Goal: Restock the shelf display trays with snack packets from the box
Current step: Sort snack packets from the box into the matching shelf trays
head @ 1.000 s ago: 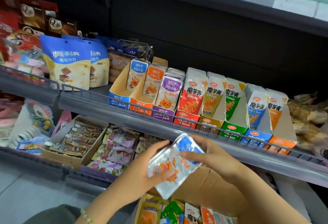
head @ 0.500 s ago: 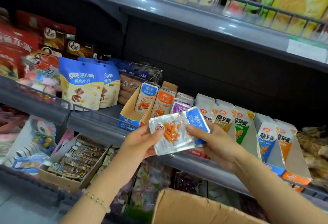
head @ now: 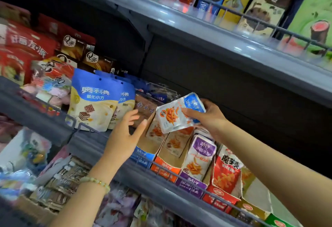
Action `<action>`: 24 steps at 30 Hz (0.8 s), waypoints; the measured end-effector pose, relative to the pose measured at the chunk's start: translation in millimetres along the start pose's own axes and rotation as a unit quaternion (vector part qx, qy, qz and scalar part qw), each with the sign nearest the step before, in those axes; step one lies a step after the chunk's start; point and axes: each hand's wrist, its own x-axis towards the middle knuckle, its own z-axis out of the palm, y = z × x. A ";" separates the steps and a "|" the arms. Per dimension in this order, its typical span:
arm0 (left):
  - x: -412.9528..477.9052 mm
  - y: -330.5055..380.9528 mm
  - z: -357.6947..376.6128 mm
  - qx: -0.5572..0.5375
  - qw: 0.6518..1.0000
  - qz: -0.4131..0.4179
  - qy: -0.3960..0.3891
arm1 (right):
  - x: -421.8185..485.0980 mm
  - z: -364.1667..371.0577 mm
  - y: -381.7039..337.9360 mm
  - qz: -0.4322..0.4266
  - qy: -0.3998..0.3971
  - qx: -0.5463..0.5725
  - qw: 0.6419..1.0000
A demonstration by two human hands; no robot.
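My right hand (head: 206,117) grips a small stack of blue-topped snack packets (head: 177,113), tilted, just above the blue-fronted cardboard display tray (head: 143,156) on the middle shelf. My left hand (head: 125,135) is open with fingers spread and hovers at the left wall of that tray; it holds nothing. An orange-fronted tray (head: 165,170) and a purple-fronted tray (head: 192,184) with purple packets (head: 201,156) stand to the right. The box is out of view.
Blue-and-cream wafer bags (head: 93,101) stand left of the trays behind the shelf's wire rail (head: 179,174). Red packets (head: 226,172) fill a tray further right. The upper shelf (head: 206,34) overhangs close above. A lower shelf holds more snacks (head: 59,181).
Both hands rose from the box to the shelf. My left hand let go of the packets; my right hand alone carries them over the blue tray. The camera moved closer and tilted up.
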 end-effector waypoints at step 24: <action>-4.7 -8.5 -5.5 0.199 0.967 0.039 -0.154 | 44.6 77.6 42.4 -0.162 -0.098 -0.385 0.903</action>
